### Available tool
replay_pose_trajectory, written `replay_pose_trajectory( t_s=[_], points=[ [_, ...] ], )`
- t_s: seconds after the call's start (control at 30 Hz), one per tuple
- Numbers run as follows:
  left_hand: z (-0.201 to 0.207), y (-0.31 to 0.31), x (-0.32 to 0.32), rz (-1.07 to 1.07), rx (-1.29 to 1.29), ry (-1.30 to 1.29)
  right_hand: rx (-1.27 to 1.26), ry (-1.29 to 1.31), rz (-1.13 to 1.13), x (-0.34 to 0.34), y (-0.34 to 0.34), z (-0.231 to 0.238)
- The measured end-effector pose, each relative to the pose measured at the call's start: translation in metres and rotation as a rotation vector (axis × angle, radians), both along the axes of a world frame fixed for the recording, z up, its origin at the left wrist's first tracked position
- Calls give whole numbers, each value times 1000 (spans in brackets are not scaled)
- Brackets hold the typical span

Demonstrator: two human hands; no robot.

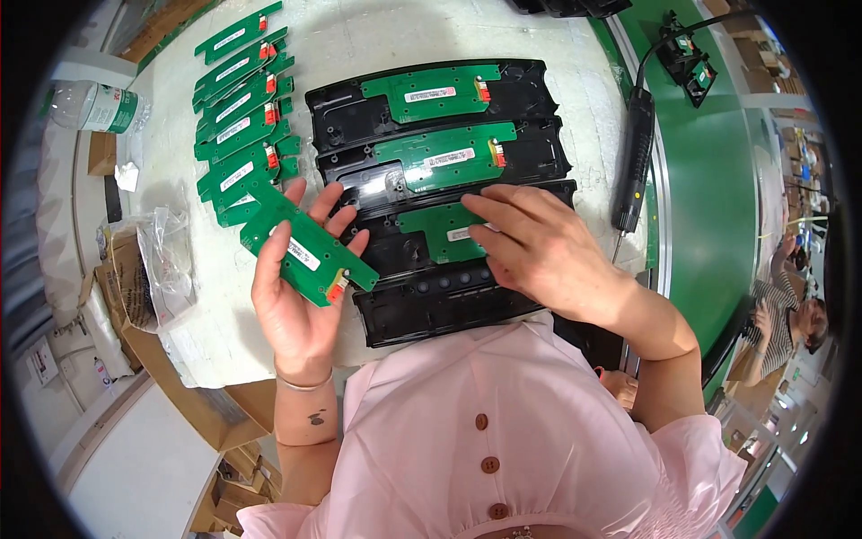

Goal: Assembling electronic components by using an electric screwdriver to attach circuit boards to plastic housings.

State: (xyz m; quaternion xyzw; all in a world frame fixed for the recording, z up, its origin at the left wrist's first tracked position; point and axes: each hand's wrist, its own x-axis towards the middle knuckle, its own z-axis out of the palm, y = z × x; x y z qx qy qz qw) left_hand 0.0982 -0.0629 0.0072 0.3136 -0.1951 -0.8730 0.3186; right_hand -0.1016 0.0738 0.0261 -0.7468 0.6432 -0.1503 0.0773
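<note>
Nearest, left hand (292, 296) grips a green board (308, 253); right hand (530, 247) presses flat on the third fitted housing (422, 242); fourth housing (440, 310) sits empty

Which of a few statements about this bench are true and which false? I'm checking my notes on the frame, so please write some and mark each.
1. The left hand holds a green circuit board. True.
2. The right hand grips the black electric screwdriver. False: the screwdriver lies untouched on the white table, and the right hand rests on the third black housing.
3. A row of loose green boards lies left of the housings. True.
4. All four black housings already carry a board. False: the nearest housing shows none.
5. A plastic bottle lies at the far left. True.
</note>
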Motion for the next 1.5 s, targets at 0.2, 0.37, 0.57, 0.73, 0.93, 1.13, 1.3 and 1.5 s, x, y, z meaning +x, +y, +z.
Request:
replay_pose_trajectory(
  t_s=[0.2, 0.37, 0.57, 0.73, 0.93, 1.13, 1.3, 1.5],
  points=[
    [-2, 0, 3, 5, -14, -5, 4, -11, 5, 3, -1, -9],
    [-1, 1, 6, -2, -15, -7, -2, -45, -71, -2, 8, -3],
    [-3, 2, 6, -11, -22, -18, 31, -33, -89, -10, 14, -8],
    [-3, 1, 4, 0, -22, -45, 11, -42, -105, -11, 12, -11],
    [0, -7, 0, -6, -35, -58, -1, -64, -90, -18, 5, -10],
    [9, -2, -3, 15, -5, -120, 49, 47, -9, -22, 13, -4],
    [0, 1, 8, 0, -12, -53, 20, -34, 21, -20, 15, -16],
    [9, -3, 5, 56, 23, -54, -542, -227, -488, -106, 17, 70]
  ],
)
